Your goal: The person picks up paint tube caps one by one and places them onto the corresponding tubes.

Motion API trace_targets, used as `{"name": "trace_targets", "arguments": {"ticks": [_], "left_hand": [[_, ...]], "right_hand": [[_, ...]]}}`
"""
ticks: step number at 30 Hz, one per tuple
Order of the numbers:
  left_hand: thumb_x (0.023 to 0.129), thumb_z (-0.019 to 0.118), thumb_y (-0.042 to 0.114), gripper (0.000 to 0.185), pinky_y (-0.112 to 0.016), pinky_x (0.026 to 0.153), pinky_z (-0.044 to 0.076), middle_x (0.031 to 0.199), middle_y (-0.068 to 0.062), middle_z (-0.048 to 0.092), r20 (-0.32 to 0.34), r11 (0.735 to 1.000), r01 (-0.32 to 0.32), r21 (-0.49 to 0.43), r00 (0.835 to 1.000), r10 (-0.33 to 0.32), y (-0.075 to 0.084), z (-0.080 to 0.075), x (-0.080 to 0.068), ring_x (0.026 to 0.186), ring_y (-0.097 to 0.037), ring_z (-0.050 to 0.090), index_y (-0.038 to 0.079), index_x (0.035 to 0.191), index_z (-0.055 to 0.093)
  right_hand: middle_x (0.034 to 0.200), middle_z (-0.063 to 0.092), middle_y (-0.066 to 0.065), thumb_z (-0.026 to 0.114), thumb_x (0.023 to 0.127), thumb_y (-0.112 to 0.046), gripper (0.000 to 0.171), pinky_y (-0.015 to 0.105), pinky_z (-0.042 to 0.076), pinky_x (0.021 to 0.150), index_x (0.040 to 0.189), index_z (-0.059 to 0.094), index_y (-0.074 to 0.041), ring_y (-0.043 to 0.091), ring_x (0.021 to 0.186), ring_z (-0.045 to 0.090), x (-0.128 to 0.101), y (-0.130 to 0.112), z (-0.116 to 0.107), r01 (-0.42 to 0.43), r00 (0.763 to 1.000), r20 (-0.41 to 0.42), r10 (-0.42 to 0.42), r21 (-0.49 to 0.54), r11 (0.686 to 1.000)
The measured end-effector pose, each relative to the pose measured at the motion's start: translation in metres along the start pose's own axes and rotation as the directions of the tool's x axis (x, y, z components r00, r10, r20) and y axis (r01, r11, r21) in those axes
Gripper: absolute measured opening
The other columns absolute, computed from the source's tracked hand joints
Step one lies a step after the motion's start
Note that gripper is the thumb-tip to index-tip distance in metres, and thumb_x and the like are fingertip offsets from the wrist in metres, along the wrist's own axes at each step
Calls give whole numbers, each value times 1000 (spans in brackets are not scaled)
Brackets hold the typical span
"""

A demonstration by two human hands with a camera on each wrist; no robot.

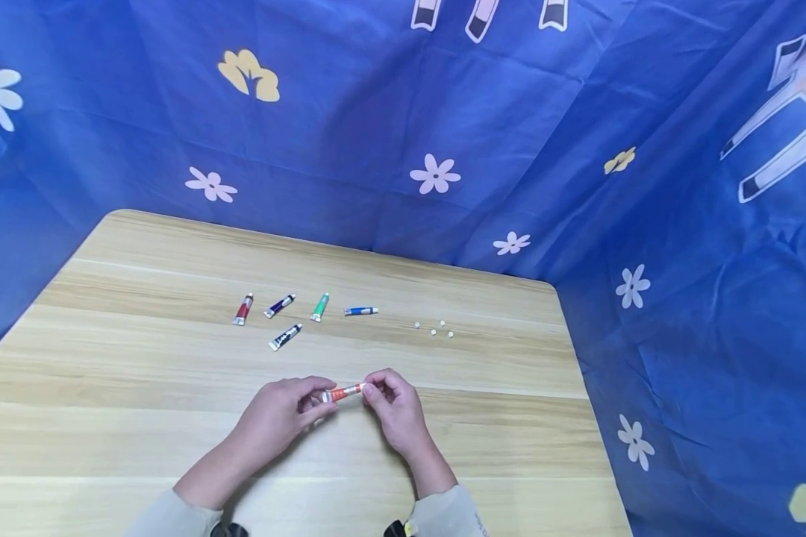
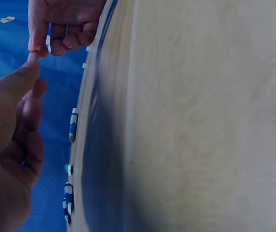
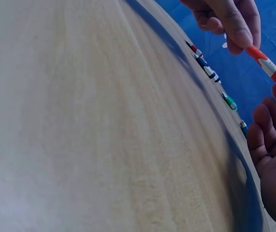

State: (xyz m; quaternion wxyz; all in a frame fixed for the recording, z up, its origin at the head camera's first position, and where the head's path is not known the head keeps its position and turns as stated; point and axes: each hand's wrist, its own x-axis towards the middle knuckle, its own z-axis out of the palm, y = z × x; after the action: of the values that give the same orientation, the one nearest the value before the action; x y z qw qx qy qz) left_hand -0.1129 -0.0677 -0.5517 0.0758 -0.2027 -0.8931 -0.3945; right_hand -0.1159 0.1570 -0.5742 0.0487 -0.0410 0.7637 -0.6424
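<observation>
An orange paint tube (image 1: 345, 392) is held above the table between both hands. My left hand (image 1: 278, 414) pinches its flat end between thumb and fingers. At the cap end, the thumb and fingertips of my right hand (image 1: 400, 414) pinch the tube's tip, so the cap itself is mostly hidden. In the right wrist view the orange tube (image 3: 265, 63) slants between the two hands. From the left wrist the tube (image 2: 33, 54) is mostly covered by the left thumb.
Farther back lie a red tube (image 1: 243, 309), a purple tube (image 1: 280, 306), a green tube (image 1: 320, 307), a blue tube (image 1: 361, 311) and a dark tube (image 1: 285, 337). Several small white caps (image 1: 433, 333) sit to their right. Blue patterned cloth (image 1: 376, 149) surrounds the wooden table (image 1: 141, 358).
</observation>
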Motion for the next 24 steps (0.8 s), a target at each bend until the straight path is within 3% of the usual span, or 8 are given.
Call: {"name": "trace_targets", "arguments": {"ticks": [7, 14, 20, 24], "left_hand": [[94, 85, 20, 17, -20, 62, 46, 71, 20, 61, 129, 998, 68, -6, 989, -67, 1, 1, 14, 63, 8, 48, 20, 110, 80], [94, 86, 26, 17, -23, 67, 49, 102, 9, 74, 174, 989, -70, 127, 984, 47, 0, 4, 34, 75, 1, 57, 21, 109, 81], [94, 85, 30, 16, -33, 73, 58, 101, 5, 76, 218, 959, -168, 226, 969, 119, -3, 5, 49, 81, -8, 68, 21, 107, 80], [94, 85, 29, 17, -34, 74, 58, 99, 5, 75, 239, 951, -199, 236, 961, 142, -4, 6, 57, 81, -10, 67, 20, 107, 80]], "right_hand": [[93, 68, 29, 70, 104, -10, 13, 14, 49, 70, 104, 69, 3, 2, 76, 58, -2, 0, 0, 37, 997, -71, -36, 16, 999], [90, 68, 28, 71, 101, -6, 10, 14, 47, 66, 101, 68, 4, 0, 72, 57, 0, 1, -3, 70, 987, -148, -68, 10, 998], [93, 70, 23, 71, 102, -7, 12, 14, 49, 68, 103, 68, 4, 0, 75, 58, 5, 4, -5, 64, 983, -172, -63, 1, 998], [96, 70, 20, 73, 101, -8, 11, 14, 50, 71, 104, 70, 2, 2, 78, 59, 7, 7, -8, 45, 982, -182, -47, -14, 999]]}}
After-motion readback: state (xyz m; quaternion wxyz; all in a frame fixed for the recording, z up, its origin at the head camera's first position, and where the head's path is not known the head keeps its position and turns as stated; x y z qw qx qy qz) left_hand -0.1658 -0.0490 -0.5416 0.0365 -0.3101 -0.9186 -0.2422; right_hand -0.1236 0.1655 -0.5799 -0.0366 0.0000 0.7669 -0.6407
